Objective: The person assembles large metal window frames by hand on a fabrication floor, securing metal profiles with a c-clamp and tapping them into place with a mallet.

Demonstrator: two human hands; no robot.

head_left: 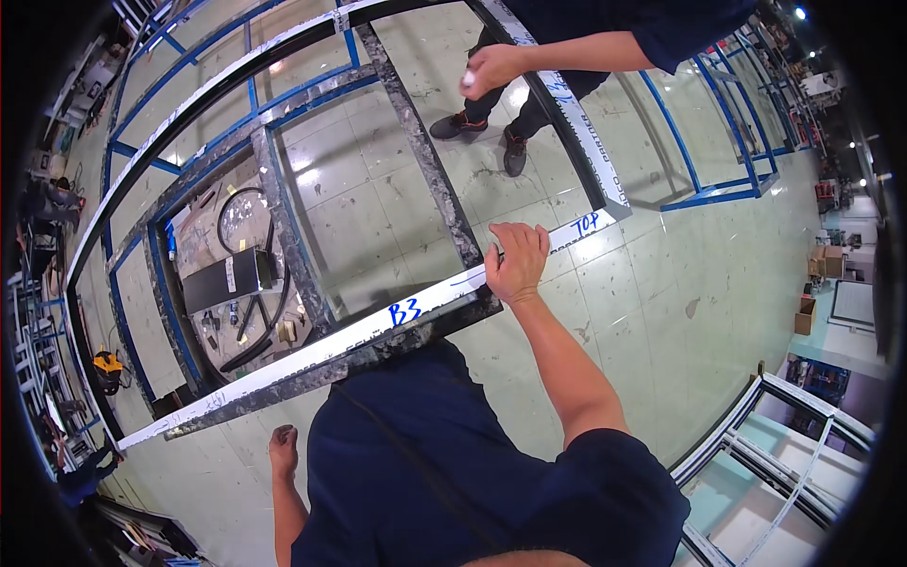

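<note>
A large rectangular frame point(364, 326), dark with white protective film, spans the view on a stand. Blue handwriting on its near bar reads "B3" and "TOP". My right hand point(517, 265) grips this near bar from above, its fingers curled over the far edge near the "TOP" corner. My left hand point(283, 452) hangs low beside my body, apart from the frame, with its fingers curled in and nothing visible in them. Across the frame, a co-worker's hand point(491, 72) is closed around something small and white, close to the far right bar.
A blue metal stand point(265, 123) with worn padded bars supports the frame. On its lower shelf point(222, 213) lie a dark box point(227, 281), black hose and small parts. More blue stands point(713, 197) are at right. A glazed white frame point(784, 454) stands behind me at right.
</note>
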